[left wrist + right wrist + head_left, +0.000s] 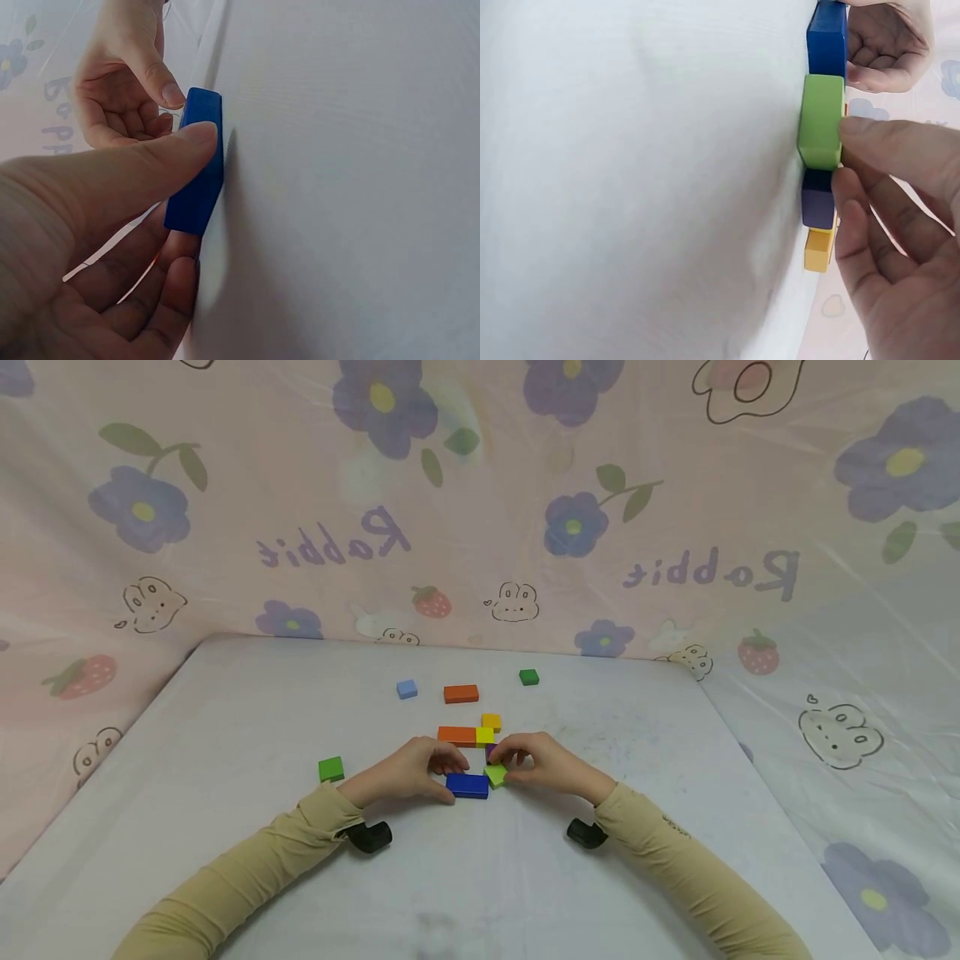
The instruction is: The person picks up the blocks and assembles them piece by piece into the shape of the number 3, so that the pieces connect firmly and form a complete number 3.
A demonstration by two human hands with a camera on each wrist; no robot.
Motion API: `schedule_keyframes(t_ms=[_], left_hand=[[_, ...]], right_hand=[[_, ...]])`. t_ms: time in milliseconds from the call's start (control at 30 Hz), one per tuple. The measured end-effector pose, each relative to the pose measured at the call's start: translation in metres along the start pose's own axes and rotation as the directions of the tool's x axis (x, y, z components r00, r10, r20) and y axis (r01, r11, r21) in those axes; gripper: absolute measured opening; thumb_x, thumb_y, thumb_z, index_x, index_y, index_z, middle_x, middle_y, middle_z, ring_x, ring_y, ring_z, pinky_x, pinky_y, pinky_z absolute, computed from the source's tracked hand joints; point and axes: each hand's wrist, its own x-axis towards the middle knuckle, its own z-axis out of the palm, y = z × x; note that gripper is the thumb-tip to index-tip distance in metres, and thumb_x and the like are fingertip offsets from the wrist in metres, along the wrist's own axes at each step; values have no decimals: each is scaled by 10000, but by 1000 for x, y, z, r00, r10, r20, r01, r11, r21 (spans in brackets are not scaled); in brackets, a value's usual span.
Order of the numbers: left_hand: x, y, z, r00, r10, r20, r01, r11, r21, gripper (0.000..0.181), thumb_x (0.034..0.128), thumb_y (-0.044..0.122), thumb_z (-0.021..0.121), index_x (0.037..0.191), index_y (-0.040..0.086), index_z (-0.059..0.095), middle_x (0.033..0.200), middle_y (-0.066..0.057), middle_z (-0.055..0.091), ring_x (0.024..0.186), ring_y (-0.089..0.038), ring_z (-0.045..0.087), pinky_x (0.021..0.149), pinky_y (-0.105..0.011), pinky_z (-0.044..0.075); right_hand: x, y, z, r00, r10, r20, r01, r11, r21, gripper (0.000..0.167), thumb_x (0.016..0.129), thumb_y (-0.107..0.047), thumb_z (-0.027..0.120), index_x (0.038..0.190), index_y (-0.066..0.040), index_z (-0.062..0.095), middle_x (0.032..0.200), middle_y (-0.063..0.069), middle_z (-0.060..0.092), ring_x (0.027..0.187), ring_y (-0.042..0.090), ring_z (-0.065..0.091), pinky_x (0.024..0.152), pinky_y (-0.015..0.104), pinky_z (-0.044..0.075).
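Observation:
On the white table lies a long dark blue block. My left hand pinches its left end, the thumb over one face in the left wrist view and the fingers on the far side. A light green block sits at an angle by the blue block's right end. My right hand has its thumb and a fingertip at the light green block's right edge. Right behind it stands a dark purple block, mostly hidden by the right fingers in the head view. Farther back, a yellow block adjoins an orange block.
A yellow-orange block sits behind the yellow one. Beyond are a red-orange block, a light blue block and a dark green block. A green block lies near the left wrist. A printed cloth hangs behind the table.

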Motion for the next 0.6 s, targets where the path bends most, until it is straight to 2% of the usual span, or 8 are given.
schedule_keyframes(t_ms=[367, 600], left_hand=[[-8, 1, -5, 1000, -7, -19, 6, 1000, -6, 433, 721, 154, 851, 1104, 83, 662, 970, 52, 650, 864, -161, 572, 785, -310, 497], [-22, 3, -24, 998, -8, -64, 7, 1000, -13, 457, 728, 151, 844, 1133, 61, 650, 1022, -32, 661, 891, -228, 592, 801, -351, 502]], right_hand=[[0, -4, 0, 1000, 25, -4, -25, 1000, 2, 271, 834, -1, 717, 1092, -71, 671, 1051, 19, 676, 883, 191, 585, 791, 339, 499], [0, -3, 0, 1000, 24, -2, -24, 1000, -14, 272, 832, 3, 716, 1093, -59, 667, 1052, 25, 674, 878, 188, 582, 782, 320, 500]])
